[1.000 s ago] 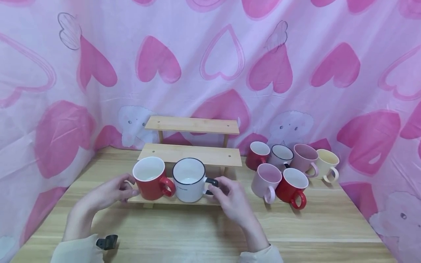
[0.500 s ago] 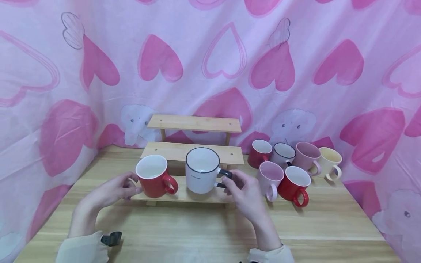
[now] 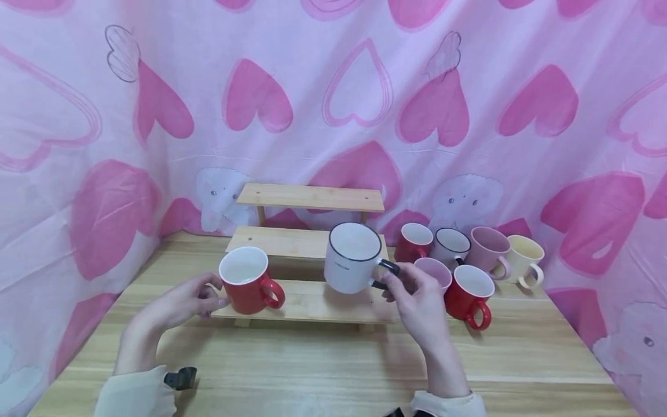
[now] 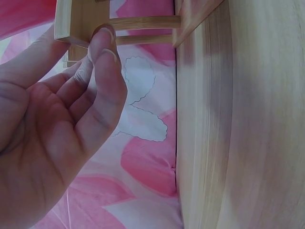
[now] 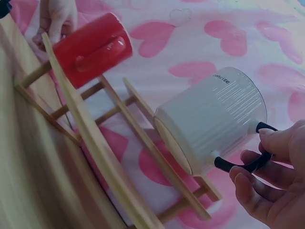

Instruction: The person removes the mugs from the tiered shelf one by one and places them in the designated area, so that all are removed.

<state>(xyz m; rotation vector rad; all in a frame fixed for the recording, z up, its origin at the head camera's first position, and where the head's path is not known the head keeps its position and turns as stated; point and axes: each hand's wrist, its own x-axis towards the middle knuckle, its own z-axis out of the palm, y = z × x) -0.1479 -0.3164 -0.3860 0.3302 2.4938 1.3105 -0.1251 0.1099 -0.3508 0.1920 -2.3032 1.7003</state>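
My right hand [image 3: 419, 298] grips the black handle of a white mug [image 3: 350, 263] with a dark rim. In the right wrist view, the white mug [image 5: 209, 121] is raised off the lowest board, its base apart from the wood. A red mug [image 3: 245, 288] stands upright at the left of the lowest board of a three-tier wooden shelf [image 3: 323, 301], handle to the right. Beside it, my left hand [image 3: 182, 301] pinches the left end of that board. The left wrist view has the left hand [image 4: 71, 105] with fingertips against the board's end [image 4: 78, 21].
On the table [image 3: 292, 370] at right stand several more mugs: a red mug [image 3: 471, 295], a pink mug [image 3: 435, 271] partly behind my right hand, and a yellow mug [image 3: 523, 258] among them. A heart-patterned cloth [image 3: 354, 116] hangs behind the shelf.
My right hand has lifted the white mug from the lowest board, beside the red mug, and carried it up and to the right. The left hand stays at the board's end.
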